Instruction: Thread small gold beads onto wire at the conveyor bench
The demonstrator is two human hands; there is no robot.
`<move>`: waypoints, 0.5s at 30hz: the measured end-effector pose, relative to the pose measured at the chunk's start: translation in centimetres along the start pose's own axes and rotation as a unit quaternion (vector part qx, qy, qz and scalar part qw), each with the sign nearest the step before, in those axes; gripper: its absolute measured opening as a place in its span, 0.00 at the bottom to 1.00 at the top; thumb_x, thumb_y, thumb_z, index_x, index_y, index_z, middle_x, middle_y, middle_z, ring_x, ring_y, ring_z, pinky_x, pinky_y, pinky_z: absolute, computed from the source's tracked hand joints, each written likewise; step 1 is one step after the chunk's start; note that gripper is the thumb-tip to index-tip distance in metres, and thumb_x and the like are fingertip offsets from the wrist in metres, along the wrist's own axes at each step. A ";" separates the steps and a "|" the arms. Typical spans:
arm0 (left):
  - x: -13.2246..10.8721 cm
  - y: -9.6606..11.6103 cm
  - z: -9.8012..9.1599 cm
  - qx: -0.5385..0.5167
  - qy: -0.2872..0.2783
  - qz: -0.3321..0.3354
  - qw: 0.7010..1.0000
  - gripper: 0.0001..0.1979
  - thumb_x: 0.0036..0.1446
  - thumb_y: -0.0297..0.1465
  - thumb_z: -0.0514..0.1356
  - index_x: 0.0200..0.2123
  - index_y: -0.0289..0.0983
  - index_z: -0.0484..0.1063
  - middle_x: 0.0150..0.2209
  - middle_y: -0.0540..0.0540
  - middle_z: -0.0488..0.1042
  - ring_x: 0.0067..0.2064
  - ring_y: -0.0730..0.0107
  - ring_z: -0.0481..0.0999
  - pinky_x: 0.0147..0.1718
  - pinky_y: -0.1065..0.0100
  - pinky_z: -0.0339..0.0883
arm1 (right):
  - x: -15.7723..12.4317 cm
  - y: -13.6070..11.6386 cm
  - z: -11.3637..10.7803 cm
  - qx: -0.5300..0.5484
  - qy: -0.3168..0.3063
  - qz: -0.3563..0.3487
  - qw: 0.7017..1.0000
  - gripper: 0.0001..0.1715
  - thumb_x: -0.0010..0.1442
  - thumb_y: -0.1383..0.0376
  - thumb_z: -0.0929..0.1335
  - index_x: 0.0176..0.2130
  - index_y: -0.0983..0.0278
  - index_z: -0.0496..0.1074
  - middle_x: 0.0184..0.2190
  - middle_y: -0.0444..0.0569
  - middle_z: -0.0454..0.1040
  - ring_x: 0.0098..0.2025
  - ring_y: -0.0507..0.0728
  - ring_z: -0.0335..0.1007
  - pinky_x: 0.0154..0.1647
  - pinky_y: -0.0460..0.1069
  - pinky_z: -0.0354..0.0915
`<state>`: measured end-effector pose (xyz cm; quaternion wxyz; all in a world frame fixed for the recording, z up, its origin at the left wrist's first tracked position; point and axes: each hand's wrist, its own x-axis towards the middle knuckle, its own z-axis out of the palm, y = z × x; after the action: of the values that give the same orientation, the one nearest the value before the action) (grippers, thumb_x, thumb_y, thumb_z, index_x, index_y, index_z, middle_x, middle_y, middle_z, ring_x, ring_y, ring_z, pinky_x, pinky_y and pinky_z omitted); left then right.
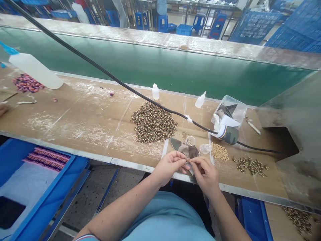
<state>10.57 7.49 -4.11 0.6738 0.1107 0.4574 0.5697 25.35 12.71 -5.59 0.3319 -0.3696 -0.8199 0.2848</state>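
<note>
My left hand [170, 164] and my right hand [204, 171] meet at the near edge of the brown workbench [87, 117]. Both pinch a tiny piece between their fingertips, too small to name. Just beyond the fingers lie a reflective sheet [184, 149] and two small clear lids [190, 140]. A large heap of small patterned beads [152, 123] lies ahead to the left. A patch of pale round beads [220, 151] and a scatter of patterned pieces [250, 164] lie to the right.
A black cable [105, 72] runs diagonally across the bench over a green conveyor belt [163, 67]. Two small dropper bottles [155, 91], a big white squeeze bottle [35, 70] and a clear tub [229, 112] stand around. Blue crates [37, 187] sit below left.
</note>
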 end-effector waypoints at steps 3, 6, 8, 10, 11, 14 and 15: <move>0.0 0.0 -0.1 0.002 -0.006 0.002 1.000 0.20 0.37 0.38 0.71 0.28 0.33 0.68 0.27 0.48 0.75 0.28 0.74 0.76 0.26 0.74 0.67 | 0.1 -0.1 -0.2 0.013 0.007 -0.002 1.000 0.08 0.61 0.64 0.64 0.32 0.62 0.71 0.29 0.45 0.72 0.18 0.46 0.60 0.19 0.43 0.61; 0.0 0.0 -0.2 0.008 -0.012 0.005 1.000 0.19 0.38 0.38 0.71 0.29 0.33 0.69 0.23 0.49 0.74 0.27 0.73 0.75 0.27 0.73 0.67 | 0.1 -0.1 -0.4 0.018 -0.001 -0.014 1.000 0.08 0.61 0.64 0.64 0.31 0.62 0.71 0.28 0.46 0.72 0.20 0.47 0.63 0.19 0.43 0.62; 0.0 -0.1 -0.2 0.008 -0.014 0.005 1.000 0.19 0.38 0.38 0.71 0.29 0.33 0.69 0.23 0.50 0.74 0.27 0.73 0.75 0.27 0.73 0.67 | 0.2 -0.1 -0.3 0.021 -0.002 -0.026 0.999 0.08 0.61 0.65 0.64 0.32 0.61 0.71 0.29 0.46 0.72 0.22 0.48 0.65 0.21 0.43 0.63; 0.0 -0.1 -0.2 0.009 -0.014 0.002 1.000 0.20 0.37 0.38 0.71 0.29 0.33 0.69 0.23 0.50 0.74 0.27 0.73 0.75 0.27 0.73 0.67 | 0.2 -0.1 -0.3 0.023 -0.002 -0.029 0.999 0.08 0.61 0.65 0.64 0.32 0.61 0.71 0.29 0.46 0.72 0.23 0.48 0.65 0.21 0.43 0.63; 0.0 -0.1 -0.2 0.010 -0.013 0.001 1.000 0.20 0.37 0.38 0.71 0.29 0.33 0.69 0.23 0.49 0.74 0.27 0.73 0.75 0.27 0.72 0.67 | 0.2 -0.1 -0.3 0.023 -0.003 -0.027 0.999 0.08 0.61 0.65 0.64 0.32 0.61 0.71 0.30 0.46 0.72 0.23 0.48 0.65 0.21 0.43 0.63; 0.0 -0.1 -0.2 0.016 -0.014 -0.002 1.000 0.19 0.38 0.38 0.71 0.29 0.33 0.69 0.23 0.49 0.74 0.26 0.72 0.76 0.28 0.72 0.67 | 0.1 0.0 -0.2 0.021 -0.015 -0.020 0.999 0.08 0.61 0.65 0.63 0.32 0.61 0.71 0.30 0.46 0.73 0.23 0.48 0.66 0.22 0.44 0.64; 0.0 -0.1 -0.2 0.019 -0.016 -0.003 1.000 0.19 0.38 0.37 0.71 0.29 0.33 0.69 0.23 0.49 0.74 0.26 0.72 0.76 0.28 0.71 0.67 | 0.1 0.1 -0.2 0.020 -0.018 -0.019 0.999 0.08 0.61 0.65 0.63 0.32 0.61 0.71 0.30 0.46 0.73 0.23 0.49 0.67 0.22 0.44 0.64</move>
<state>10.44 7.41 -4.28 0.6805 0.1311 0.4576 0.5570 25.47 12.89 -5.47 0.3295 -0.3416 -0.8269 0.3015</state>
